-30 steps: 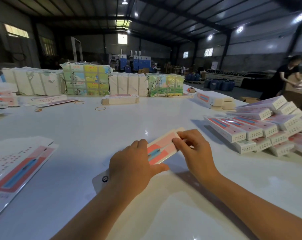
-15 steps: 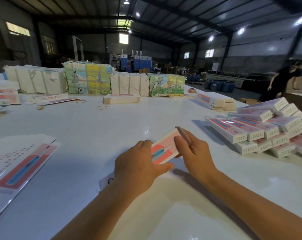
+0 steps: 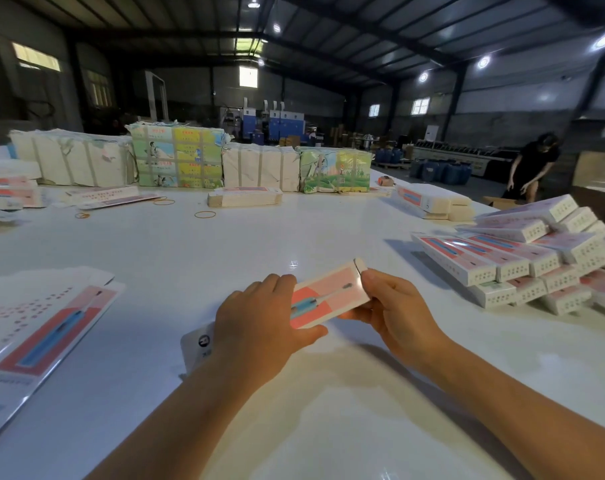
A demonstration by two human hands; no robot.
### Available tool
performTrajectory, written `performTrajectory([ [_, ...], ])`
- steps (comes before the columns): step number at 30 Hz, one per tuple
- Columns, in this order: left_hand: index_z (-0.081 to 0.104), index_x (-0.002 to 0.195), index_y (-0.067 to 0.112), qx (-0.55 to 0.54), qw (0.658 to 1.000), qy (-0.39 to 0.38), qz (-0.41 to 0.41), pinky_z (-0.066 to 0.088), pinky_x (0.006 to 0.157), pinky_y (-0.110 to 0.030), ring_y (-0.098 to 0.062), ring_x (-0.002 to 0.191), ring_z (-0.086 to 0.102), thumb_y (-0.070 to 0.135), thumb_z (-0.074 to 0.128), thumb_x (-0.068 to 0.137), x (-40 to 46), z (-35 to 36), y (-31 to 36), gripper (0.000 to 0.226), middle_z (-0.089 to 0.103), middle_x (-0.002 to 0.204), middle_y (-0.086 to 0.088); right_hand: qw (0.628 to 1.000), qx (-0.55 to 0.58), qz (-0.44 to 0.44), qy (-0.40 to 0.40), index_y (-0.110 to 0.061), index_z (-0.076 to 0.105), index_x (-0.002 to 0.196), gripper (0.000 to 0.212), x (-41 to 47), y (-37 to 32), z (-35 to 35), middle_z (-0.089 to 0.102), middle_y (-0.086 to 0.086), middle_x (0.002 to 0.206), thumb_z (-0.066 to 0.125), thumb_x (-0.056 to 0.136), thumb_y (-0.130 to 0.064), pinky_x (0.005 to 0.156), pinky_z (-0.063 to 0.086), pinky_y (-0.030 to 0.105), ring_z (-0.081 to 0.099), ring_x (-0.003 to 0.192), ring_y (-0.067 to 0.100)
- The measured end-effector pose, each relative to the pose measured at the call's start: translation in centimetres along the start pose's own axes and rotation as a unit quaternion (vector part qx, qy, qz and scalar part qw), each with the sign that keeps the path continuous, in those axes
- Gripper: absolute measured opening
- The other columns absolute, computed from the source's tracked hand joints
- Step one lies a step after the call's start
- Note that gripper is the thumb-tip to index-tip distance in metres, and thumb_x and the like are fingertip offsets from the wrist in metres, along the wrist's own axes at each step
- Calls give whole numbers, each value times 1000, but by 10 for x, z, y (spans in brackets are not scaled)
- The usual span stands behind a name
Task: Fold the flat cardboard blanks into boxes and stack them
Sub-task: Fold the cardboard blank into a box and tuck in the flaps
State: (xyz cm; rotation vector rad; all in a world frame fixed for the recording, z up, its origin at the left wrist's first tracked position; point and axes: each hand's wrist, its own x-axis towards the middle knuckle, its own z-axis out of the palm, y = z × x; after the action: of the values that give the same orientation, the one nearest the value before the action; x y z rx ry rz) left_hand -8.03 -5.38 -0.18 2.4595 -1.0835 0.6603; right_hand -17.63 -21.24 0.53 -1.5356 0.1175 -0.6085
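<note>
A long pink and white carton [image 3: 325,296] with a toothbrush picture is held just above the white table [image 3: 197,258], slanting from near left to far right. My left hand [image 3: 263,327] grips its middle, with the near white end flap sticking out past my wrist. My right hand [image 3: 394,313] pinches the far end, where a small flap stands up. A stack of flat blanks [image 3: 41,327] lies at the left. Folded boxes are piled in rows in a stack [image 3: 522,258] at the right.
Strapped bundles of cardboard [image 3: 176,157] line the table's far edge, with a short stack of blanks [image 3: 243,199] and loose rubber bands [image 3: 205,214] in front. More boxes lie at the far left [image 3: 6,192]. A person in black [image 3: 533,164] bends beyond the table at the right.
The carton has risen and swelled from flat into a box shape. My right hand shifted from pressing its far edge to pinching the far end, and the end flap now stands up.
</note>
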Motion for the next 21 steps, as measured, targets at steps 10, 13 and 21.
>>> performTrajectory([
  [10, 38, 128, 35, 1, 1000, 5, 17, 33, 70, -16, -7, 97, 55, 79, 46, 71, -1, 1, -4, 72, 54, 116, 16, 990, -133, -53, -4, -46, 73, 83, 64, -4, 4, -5, 74, -12, 88, 30, 100, -2, 72, 57, 25, 70, 88, 15],
  [13, 41, 128, 31, -15, 1000, 15, 21, 33, 69, -16, -8, 97, 55, 76, 50, 72, -1, 1, -2, 72, 56, 112, 14, 956, -264, -129, 20, -36, 64, 98, 35, -8, 6, -2, 70, -13, 80, 34, 102, -19, 71, 56, 22, 67, 80, 12],
  [21, 41, 122, 30, -12, 1000, 15, 1, 32, 66, -18, -8, 90, 54, 77, 49, 72, -2, 0, 5, 69, 54, 107, 13, 906, -378, -184, 40, -14, 56, 111, 37, -16, 1, 10, 68, 2, 89, 29, 98, -36, 71, 54, 39, 65, 80, 18],
])
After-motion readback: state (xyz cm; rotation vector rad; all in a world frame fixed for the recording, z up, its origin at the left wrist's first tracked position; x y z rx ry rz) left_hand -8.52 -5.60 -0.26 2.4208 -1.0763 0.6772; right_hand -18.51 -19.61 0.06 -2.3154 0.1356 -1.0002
